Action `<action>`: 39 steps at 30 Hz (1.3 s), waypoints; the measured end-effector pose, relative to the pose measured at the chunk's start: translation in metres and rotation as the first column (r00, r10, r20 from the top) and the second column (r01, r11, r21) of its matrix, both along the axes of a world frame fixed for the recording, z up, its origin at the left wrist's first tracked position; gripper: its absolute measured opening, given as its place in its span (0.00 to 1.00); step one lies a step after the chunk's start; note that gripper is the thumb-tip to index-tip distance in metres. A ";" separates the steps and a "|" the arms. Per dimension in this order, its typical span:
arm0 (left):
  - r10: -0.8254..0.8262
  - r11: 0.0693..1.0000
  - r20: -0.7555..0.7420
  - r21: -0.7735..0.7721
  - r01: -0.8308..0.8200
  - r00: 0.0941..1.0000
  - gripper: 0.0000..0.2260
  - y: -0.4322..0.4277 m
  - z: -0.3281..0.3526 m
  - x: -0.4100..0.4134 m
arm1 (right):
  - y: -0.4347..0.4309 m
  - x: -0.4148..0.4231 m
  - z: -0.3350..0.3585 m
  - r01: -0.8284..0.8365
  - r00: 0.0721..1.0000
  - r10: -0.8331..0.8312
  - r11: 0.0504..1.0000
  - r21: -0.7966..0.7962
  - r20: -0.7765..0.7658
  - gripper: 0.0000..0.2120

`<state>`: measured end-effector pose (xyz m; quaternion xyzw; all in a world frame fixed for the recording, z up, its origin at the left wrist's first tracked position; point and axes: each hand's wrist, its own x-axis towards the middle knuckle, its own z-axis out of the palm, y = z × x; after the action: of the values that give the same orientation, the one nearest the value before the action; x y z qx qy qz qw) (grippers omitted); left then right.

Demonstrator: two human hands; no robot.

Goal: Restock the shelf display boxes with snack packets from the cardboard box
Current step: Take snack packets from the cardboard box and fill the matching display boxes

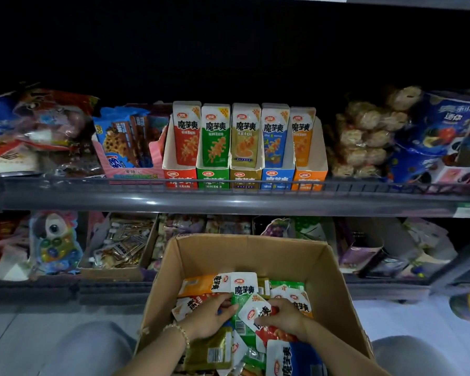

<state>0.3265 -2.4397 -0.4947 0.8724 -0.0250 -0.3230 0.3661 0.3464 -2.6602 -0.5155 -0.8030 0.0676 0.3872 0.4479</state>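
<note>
An open cardboard box (251, 252) stands in front of me, holding several loose snack packets in orange, green, red, olive and blue. Both hands are inside it. My left hand (208, 316) curls its fingers on a green packet (239, 320) in the pile. My right hand (282, 317) pinches a red packet (257, 312) by its white top. On the shelf above stand five display boxes side by side: red (180, 178), green (212, 179), olive (245, 179), blue (277, 178) and orange (310, 178), each with upright packets showing.
A grey shelf rail (228, 202) runs across in front of the display boxes. Biscuit packs (130, 142) sit left of them, bagged cakes (364, 137) right. The lower shelf behind the cardboard box holds other snack cartons. My knees flank the box on a pale floor.
</note>
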 end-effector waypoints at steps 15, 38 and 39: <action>0.215 0.857 -0.127 -0.451 -0.249 0.968 0.28 -0.014 0.032 -0.005 | 0.032 -0.002 0.053 0.108 0.960 -0.210 0.889 0.445 0.186 0.14; 0.628 0.582 0.031 -0.683 -0.442 0.778 0.18 0.044 0.126 0.003 | 0.073 0.038 0.174 -0.028 0.885 -0.243 0.825 0.565 0.398 0.22; 0.648 0.559 0.031 -0.698 -0.447 0.761 0.16 0.049 0.130 0.005 | 0.075 0.041 0.181 -0.067 0.894 -0.203 0.821 0.567 0.399 0.25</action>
<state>0.3318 -2.3909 -0.3650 0.6865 0.0872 -0.0319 0.7211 0.3877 -2.5852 -0.3343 -0.6966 -0.1246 0.1798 0.6833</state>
